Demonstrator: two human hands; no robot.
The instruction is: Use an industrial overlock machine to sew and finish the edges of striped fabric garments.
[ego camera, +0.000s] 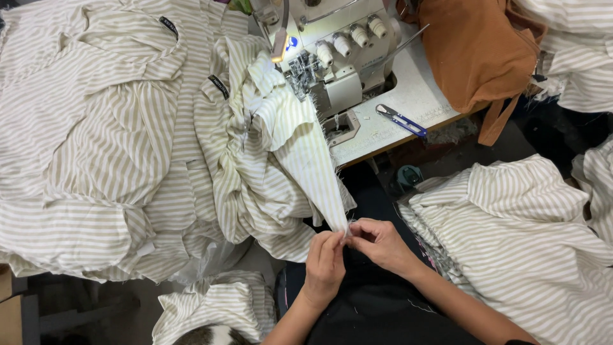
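Observation:
A beige-and-white striped garment piece (300, 147) runs from the presser foot of a white overlock sewing machine (335, 54) down to my lap. My left hand (324, 265) and my right hand (380, 243) meet at its lower corner, each pinching the fabric edge between fingertips. The two hands touch each other over my dark trousers. The fabric is stretched taut between my hands and the machine.
A large heap of striped garments (96, 140) covers the table at left. More striped pieces (523, 236) lie piled at right. Blue-handled thread snips (401, 119) rest on the table top by the machine. A brown cloth (476, 51) hangs at upper right.

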